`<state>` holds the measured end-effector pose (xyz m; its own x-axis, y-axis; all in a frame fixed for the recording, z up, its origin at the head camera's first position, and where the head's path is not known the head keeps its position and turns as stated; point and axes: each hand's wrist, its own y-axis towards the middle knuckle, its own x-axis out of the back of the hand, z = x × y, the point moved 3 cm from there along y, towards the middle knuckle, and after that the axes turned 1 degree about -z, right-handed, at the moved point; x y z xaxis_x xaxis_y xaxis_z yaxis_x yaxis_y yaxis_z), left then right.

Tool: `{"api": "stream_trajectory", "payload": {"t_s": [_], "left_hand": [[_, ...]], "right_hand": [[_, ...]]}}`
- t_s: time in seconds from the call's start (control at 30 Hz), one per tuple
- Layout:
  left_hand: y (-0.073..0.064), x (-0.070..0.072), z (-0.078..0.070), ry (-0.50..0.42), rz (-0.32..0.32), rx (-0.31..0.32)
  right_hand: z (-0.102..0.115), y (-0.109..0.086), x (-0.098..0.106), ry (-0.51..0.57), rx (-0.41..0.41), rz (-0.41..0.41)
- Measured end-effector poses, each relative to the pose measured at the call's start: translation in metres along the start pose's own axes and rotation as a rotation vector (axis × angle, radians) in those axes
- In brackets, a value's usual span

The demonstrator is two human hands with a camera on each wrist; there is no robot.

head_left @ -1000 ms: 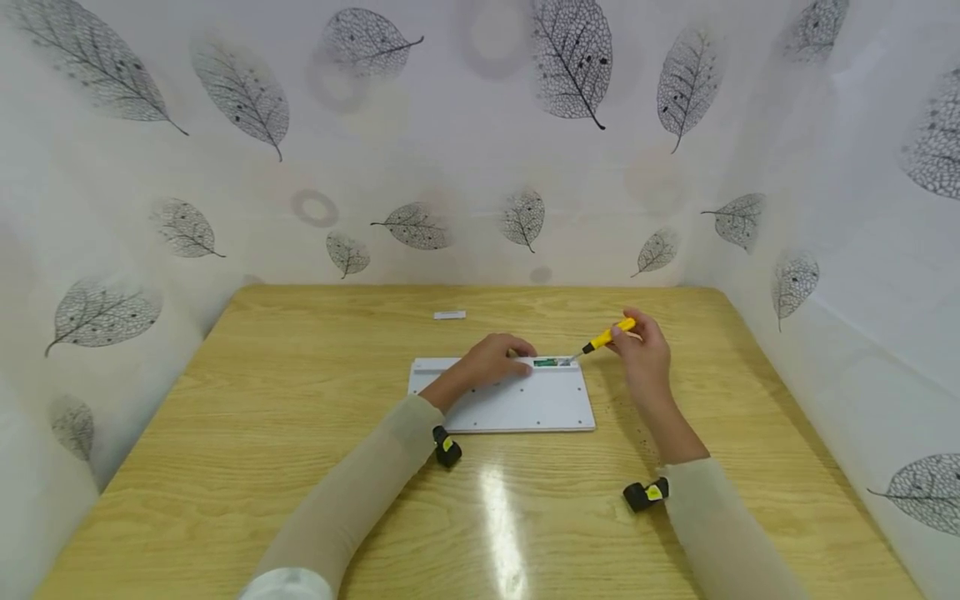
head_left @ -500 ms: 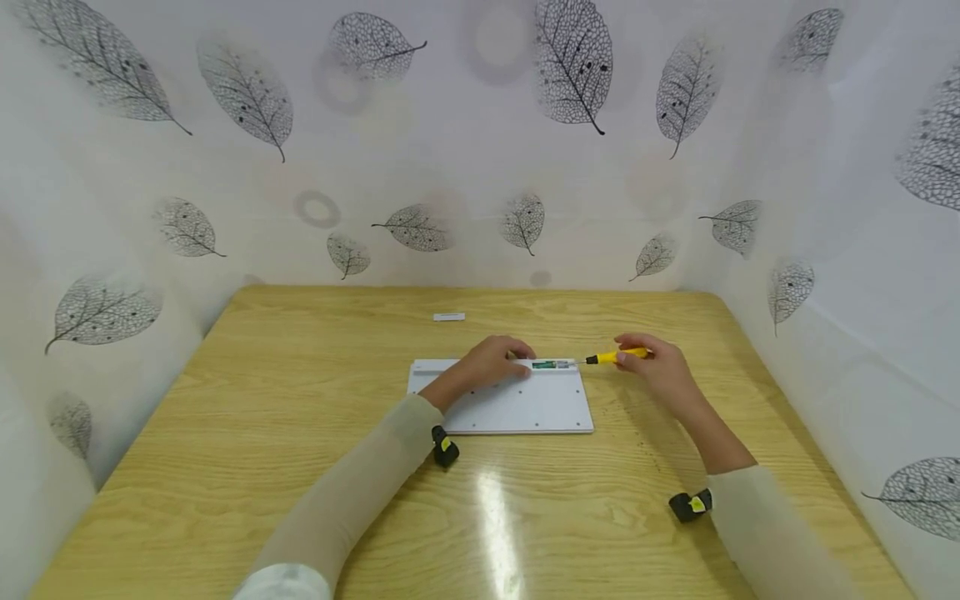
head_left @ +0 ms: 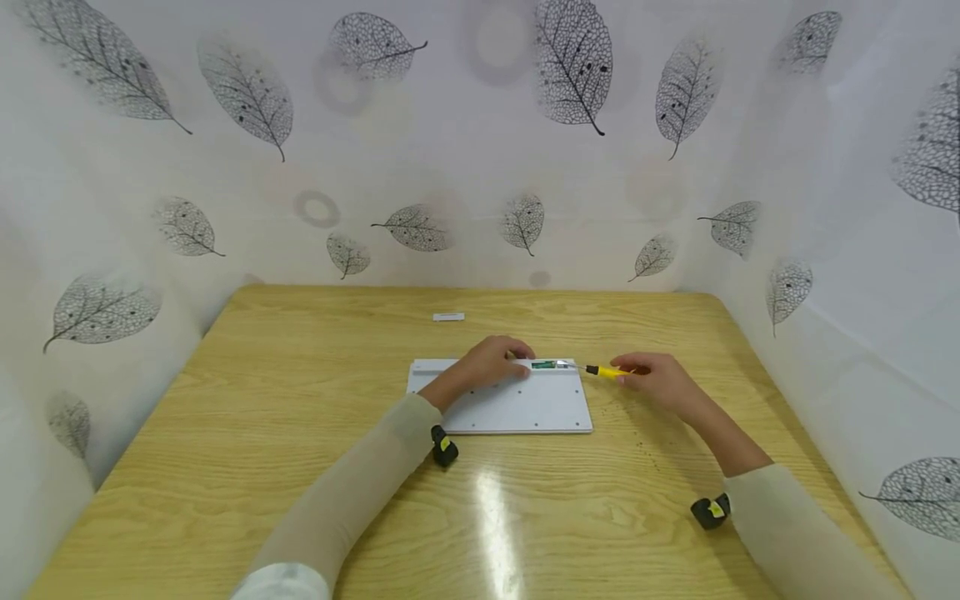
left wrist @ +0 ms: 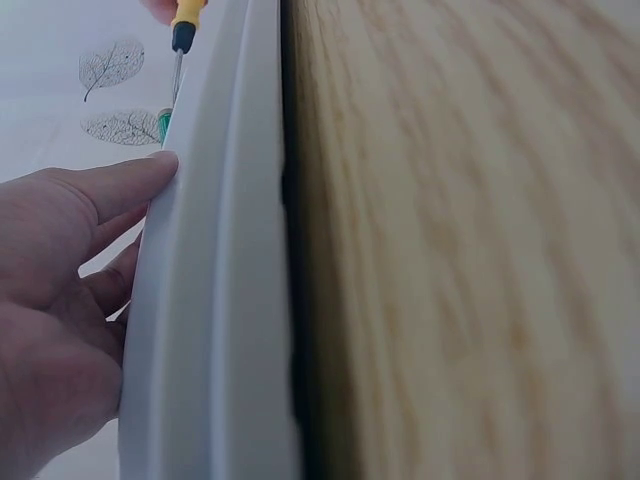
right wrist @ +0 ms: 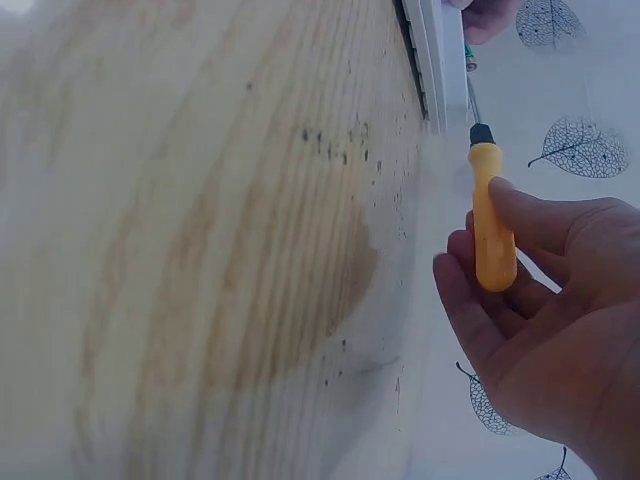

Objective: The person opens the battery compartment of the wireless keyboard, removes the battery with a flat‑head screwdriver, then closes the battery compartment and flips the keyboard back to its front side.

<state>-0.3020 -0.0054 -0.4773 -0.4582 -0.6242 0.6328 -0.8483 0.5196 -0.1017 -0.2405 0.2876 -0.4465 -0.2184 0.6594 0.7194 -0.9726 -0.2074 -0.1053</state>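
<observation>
A white keyboard point(head_left: 540, 408) lies face down on the wooden table, its underside dotted with screws. In its raised far ridge is an uncovered battery slot with a green battery point(head_left: 543, 365) inside. My left hand point(head_left: 489, 363) grips this ridge just left of the slot, thumb on the near side and fingers over the far edge. My right hand point(head_left: 660, 383) pinches the yellow handle of a screwdriver point(right wrist: 490, 220) between thumb and fingers. Held low and nearly flat, its metal shaft reaches from the right into the slot's right end; the tip's exact contact is too small to tell.
A small white strip, like a battery cover point(head_left: 448, 317), lies behind the keyboard. Dark specks point(head_left: 641, 437) mark the table point(head_left: 225, 433) right of the keyboard. A leaf-patterned curtain point(head_left: 450, 167) encloses the back and sides.
My right hand has moved right and down, swinging the screwdriver from a steep slant to nearly level, its tip still at the slot. The left hand and keyboard have stayed in place.
</observation>
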Motion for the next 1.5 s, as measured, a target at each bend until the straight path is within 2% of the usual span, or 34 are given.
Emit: {"api": "stream_trajectory", "payload": {"t_s": [0.1, 0.23, 0.33, 0.63, 0.97, 1.33, 1.5], "left_hand": [[0.000, 0.000, 0.000, 0.003, -0.002, -0.007], [0.000, 0.000, 0.001, 0.007, -0.003, -0.012], [0.001, -0.001, 0.002, 0.007, -0.001, -0.013], [0.000, -0.001, 0.000, 0.011, -0.007, -0.001], [-0.001, -0.001, -0.002, 0.026, -0.011, 0.001], [0.000, -0.001, -0.002, 0.011, -0.009, 0.003], [0.000, -0.001, -0.001, 0.005, -0.007, -0.001]], "right_hand": [[-0.002, 0.001, -0.004, -0.046, 0.008, 0.031], [-0.002, 0.001, -0.007, -0.051, 0.007, 0.070], [-0.002, -0.001, -0.008, -0.043, 0.003, 0.069], [-0.011, -0.006, -0.004, -0.055, 0.004, -0.056], [-0.035, -0.010, 0.012, 0.002, -0.067, -0.201], [-0.056, -0.009, 0.026, 0.094, -0.176, -0.221], [-0.061, -0.009, 0.027, 0.073, -0.224, -0.221]]}}
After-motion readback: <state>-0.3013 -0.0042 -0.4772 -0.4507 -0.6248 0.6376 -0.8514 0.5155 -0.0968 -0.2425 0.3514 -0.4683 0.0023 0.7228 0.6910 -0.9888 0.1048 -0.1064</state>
